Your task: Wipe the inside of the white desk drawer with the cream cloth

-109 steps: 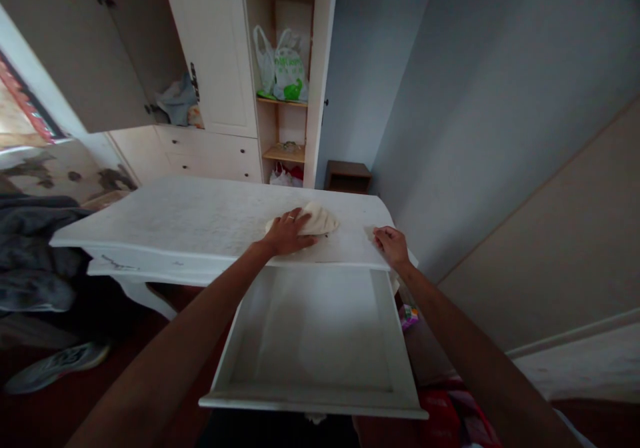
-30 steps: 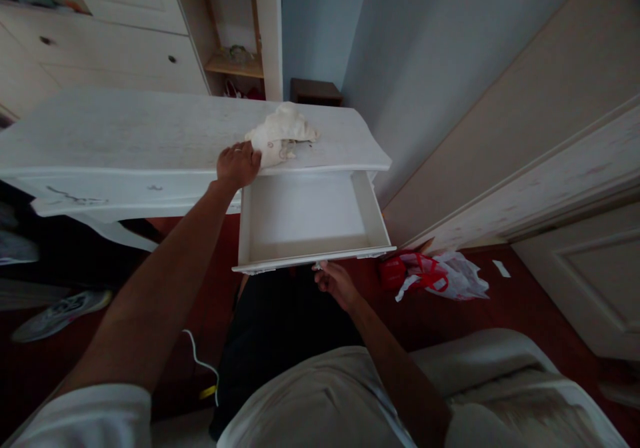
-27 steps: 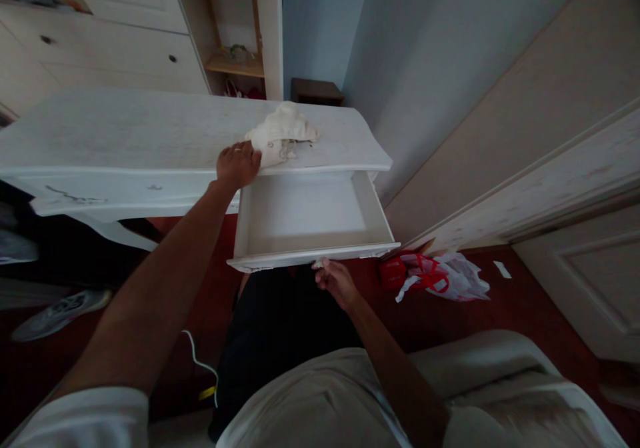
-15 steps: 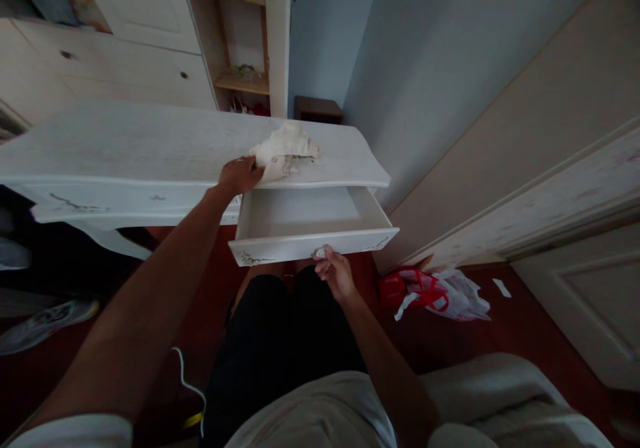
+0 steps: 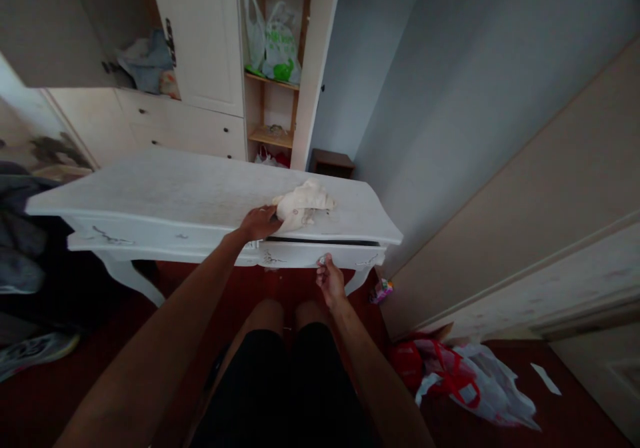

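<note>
At the edge of the white desk top (image 5: pixel 210 191), my left hand (image 5: pixel 260 223) rests with its fingers closed on the side of a crumpled off-white cloth (image 5: pixel 305 201). My right hand (image 5: pixel 330 283) pinches the small knob (image 5: pixel 321 261) in the middle of the drawer front (image 5: pixel 295 256). That white drawer, with dark branch-like ornaments at both ends, is nearly pushed in; only a thin dark gap shows above it. Small dark crumbs lie on the desk next to the cloth.
Behind the desk stands a white wardrobe (image 5: pixel 210 55) with open doors and a plastic bag (image 5: pixel 281 45) on a shelf. A red bag (image 5: pixel 410 365) and a white plastic bag (image 5: pixel 500 381) lie on the floor at right. A shoe (image 5: pixel 40 355) is at lower left.
The drawer, wide open before, has gone in almost fully with my right hand on its knob. My left hand stays at the cloth. The view has tilted up, showing more of the wardrobe.
</note>
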A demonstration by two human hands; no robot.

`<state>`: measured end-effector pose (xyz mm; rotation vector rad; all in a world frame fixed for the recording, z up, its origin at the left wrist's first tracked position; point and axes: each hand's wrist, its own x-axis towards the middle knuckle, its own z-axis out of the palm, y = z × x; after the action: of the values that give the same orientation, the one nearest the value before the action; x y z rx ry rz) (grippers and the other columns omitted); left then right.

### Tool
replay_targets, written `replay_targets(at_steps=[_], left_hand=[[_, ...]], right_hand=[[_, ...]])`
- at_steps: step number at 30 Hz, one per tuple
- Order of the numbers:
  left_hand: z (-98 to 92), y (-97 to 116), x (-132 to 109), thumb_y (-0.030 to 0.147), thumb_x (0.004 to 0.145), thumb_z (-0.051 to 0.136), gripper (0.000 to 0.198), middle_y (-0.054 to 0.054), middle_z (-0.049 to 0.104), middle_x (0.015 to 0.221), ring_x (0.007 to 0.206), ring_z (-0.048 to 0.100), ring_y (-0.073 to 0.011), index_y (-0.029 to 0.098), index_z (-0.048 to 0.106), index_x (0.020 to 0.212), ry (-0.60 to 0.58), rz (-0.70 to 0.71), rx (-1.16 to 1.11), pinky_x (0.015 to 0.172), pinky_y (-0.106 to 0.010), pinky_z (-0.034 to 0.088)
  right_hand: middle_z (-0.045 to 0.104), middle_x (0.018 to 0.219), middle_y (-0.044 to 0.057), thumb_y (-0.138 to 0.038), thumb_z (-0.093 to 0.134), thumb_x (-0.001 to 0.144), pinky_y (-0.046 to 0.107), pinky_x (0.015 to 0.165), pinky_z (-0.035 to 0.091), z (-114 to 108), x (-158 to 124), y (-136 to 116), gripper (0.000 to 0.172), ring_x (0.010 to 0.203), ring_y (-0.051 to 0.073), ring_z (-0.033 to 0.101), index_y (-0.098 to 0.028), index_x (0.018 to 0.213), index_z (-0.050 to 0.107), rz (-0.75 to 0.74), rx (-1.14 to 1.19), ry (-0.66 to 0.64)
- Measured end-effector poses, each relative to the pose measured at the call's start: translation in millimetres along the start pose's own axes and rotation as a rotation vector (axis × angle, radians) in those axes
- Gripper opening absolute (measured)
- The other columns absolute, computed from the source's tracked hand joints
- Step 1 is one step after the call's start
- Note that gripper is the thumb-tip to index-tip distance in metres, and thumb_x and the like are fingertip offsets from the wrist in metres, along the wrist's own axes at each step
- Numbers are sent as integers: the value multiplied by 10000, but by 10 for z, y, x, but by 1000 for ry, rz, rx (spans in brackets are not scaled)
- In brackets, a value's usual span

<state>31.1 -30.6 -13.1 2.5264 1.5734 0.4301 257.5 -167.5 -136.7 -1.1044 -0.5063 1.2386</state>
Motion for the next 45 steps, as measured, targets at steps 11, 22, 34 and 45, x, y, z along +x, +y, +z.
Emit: replay_targets(at_steps=[11,22,34,45], left_hand=[[74,38,-19,355,900,544,421,-155,663,1369,1305,593,-325,194,638,1277,73,-49,-20,1122,-449,425],[-175,140,172,329,1006,347,385,-179,706,1235,1194,647,-308,175,685,1104,-58,-185,58,992,-418,484],[-408,783,762,650,872,603,813,-242,593,1423,1298,600,-314,103,453,1455,94,-224,-228,1011,-351,469],[-20,1006,519,267,816,654,321,-118,694,1122,1067,669,-287,204,621,1130,381,-254,-156,911,-375,500]], right_hand=[[564,576,-37,-743,853,581,201,420,350,140,419,-63,617,475,68,446,-188,763,656,-10,-2,-49],[733,643,35,-673,714,773,196,436,284,-97,283,-982,487,458,97,531,-190,772,656,192,-849,-427],[550,459,-26,-559,693,677,238,448,320,-485,1424,-2217,377,430,96,426,-198,592,626,-514,-684,126],[624,539,-2,-510,749,620,220,444,397,-781,1665,-2096,346,462,98,500,-177,665,667,-483,-508,135]])
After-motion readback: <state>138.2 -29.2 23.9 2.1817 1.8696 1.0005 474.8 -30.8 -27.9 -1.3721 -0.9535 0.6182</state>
